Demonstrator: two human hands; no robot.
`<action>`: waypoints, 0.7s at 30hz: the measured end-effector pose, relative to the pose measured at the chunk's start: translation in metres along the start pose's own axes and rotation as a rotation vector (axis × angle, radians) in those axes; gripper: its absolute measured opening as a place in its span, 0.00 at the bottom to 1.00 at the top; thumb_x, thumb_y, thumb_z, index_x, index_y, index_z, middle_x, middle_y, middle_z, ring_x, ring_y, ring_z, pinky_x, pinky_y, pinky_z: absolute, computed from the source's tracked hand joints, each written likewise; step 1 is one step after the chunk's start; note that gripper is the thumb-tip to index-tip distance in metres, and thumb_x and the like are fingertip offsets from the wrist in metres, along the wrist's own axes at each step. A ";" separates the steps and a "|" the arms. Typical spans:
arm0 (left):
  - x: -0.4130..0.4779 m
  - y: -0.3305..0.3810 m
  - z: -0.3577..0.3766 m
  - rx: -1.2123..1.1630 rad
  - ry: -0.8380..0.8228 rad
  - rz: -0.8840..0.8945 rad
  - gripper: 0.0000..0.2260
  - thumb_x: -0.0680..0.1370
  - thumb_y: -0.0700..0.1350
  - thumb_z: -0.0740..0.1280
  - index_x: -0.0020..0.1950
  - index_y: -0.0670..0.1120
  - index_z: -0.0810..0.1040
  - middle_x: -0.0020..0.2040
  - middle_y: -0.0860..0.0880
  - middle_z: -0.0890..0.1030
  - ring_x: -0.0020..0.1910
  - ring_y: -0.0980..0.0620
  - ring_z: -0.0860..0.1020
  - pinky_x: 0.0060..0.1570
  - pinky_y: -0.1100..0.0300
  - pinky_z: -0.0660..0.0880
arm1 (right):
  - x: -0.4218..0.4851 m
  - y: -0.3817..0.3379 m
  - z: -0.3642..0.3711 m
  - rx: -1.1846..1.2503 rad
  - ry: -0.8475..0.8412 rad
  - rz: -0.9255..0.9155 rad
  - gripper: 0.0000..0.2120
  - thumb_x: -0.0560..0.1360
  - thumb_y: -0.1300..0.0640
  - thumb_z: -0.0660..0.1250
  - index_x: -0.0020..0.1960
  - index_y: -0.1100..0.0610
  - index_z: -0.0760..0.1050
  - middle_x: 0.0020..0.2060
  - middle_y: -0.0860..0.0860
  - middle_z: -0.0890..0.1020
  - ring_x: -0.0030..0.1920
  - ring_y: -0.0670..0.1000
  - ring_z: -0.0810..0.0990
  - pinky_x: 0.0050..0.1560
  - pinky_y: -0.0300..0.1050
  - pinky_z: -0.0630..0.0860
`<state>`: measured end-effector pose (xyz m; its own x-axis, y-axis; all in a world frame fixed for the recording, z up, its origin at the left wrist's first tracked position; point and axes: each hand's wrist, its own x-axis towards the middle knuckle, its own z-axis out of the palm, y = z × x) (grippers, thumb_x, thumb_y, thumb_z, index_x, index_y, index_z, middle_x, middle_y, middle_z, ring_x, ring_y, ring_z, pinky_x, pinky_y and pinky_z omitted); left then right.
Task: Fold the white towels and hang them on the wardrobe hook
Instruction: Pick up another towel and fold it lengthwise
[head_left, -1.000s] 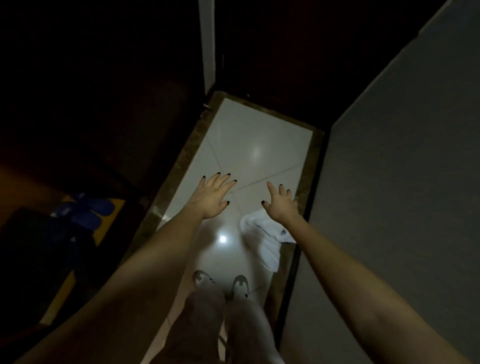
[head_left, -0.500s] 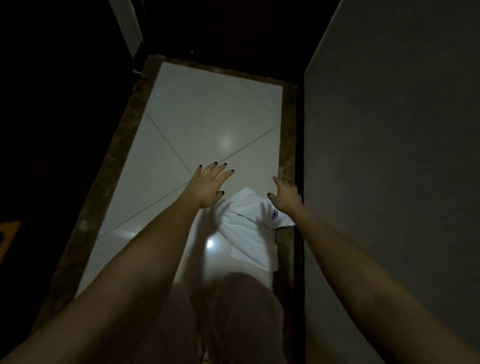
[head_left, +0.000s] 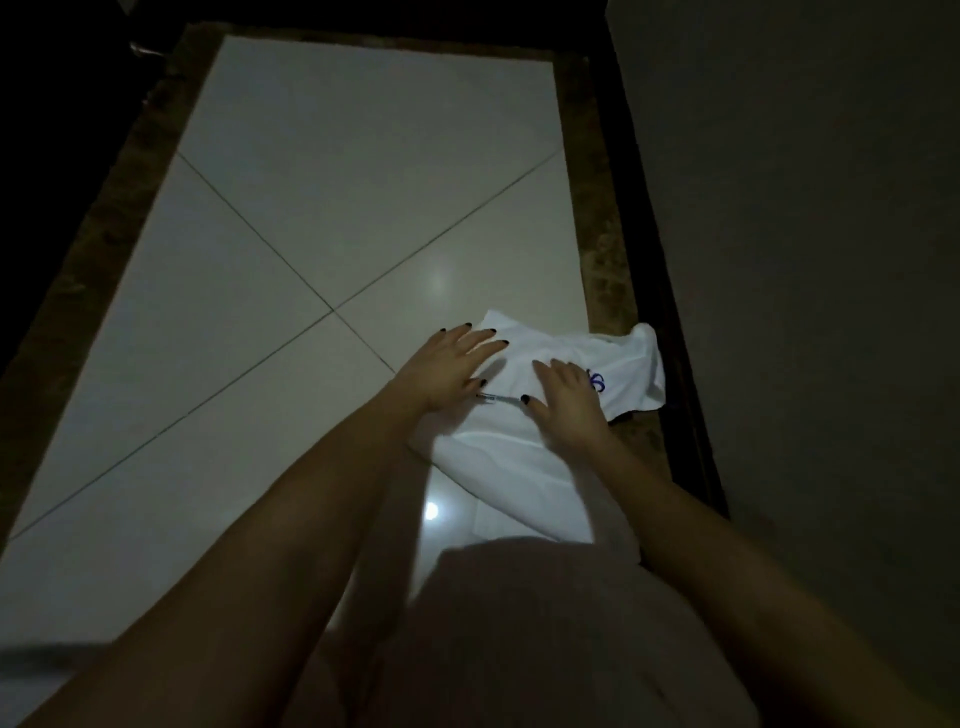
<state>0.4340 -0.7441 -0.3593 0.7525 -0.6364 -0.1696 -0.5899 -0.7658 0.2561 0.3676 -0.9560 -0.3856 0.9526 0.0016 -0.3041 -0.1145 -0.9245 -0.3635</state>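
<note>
A white towel (head_left: 524, 457) with a small purple logo lies rumpled on the pale tiled floor, its far corner draped over the brown border strip on the right. My left hand (head_left: 447, 369) rests on the towel's left part with fingers straight. Just right of it, my right hand (head_left: 566, 400) lies flat on the towel's middle next to the logo. Neither hand grips the cloth. No wardrobe hook is in view.
A grey wall (head_left: 831, 312) rises close on the right behind a dark skirting (head_left: 670, 364). The white floor tiles (head_left: 322, 208) stretch ahead and left, framed by a brown marble border (head_left: 88, 249). My knee (head_left: 545, 623) fills the lower middle. Darkness lies beyond the left border.
I have bent lower toward the floor. Both hands dropped from hovering above the towel onto its surface, and the right hand moved left from the towel's edge to its middle.
</note>
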 end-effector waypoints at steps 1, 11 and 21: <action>0.007 0.004 0.017 0.003 -0.027 -0.004 0.25 0.81 0.55 0.57 0.77 0.53 0.56 0.78 0.50 0.57 0.76 0.44 0.55 0.73 0.47 0.55 | 0.001 0.006 0.010 0.010 0.045 -0.026 0.29 0.78 0.44 0.63 0.75 0.53 0.63 0.73 0.57 0.66 0.74 0.61 0.60 0.73 0.58 0.58; 0.031 0.008 0.076 -0.170 0.275 0.005 0.15 0.80 0.50 0.60 0.65 0.51 0.77 0.68 0.48 0.74 0.67 0.42 0.71 0.68 0.51 0.63 | 0.010 0.034 0.040 0.108 0.459 -0.180 0.16 0.78 0.55 0.59 0.55 0.60 0.82 0.57 0.58 0.82 0.61 0.61 0.77 0.66 0.56 0.69; 0.030 -0.005 -0.083 -0.347 0.284 -0.106 0.13 0.79 0.50 0.65 0.61 0.48 0.79 0.56 0.50 0.82 0.52 0.50 0.80 0.53 0.56 0.73 | 0.037 -0.038 -0.097 0.357 0.500 -0.156 0.11 0.80 0.63 0.62 0.56 0.61 0.81 0.50 0.57 0.84 0.49 0.57 0.81 0.48 0.44 0.74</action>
<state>0.4840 -0.7514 -0.2868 0.8824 -0.4686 0.0427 -0.4087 -0.7183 0.5631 0.4349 -0.9576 -0.2982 0.9723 -0.1322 0.1927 0.0313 -0.7435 -0.6680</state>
